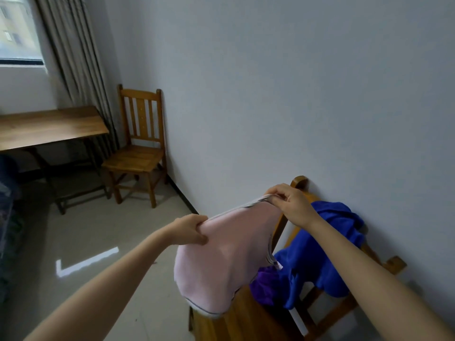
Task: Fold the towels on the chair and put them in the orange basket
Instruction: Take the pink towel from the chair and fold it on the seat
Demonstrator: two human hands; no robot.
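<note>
A pink towel (221, 257) with a dark stripe near its edge hangs in the air above a wooden chair (246, 318) at the lower right. My left hand (189, 230) grips its near top corner. My right hand (290, 203) pinches the far top corner, so the upper edge is stretched between them. A blue towel (327, 254) is draped over the chair's back. A purple towel (264, 286) lies on the seat, partly hidden behind the pink one. No orange basket is in view.
A second wooden chair (138, 148) stands against the wall further back, beside a wooden table (49, 126) under a window with a curtain (73, 52). Grey tiled floor (98, 242) lies open to the left. The white wall (295, 94) runs close behind the near chair.
</note>
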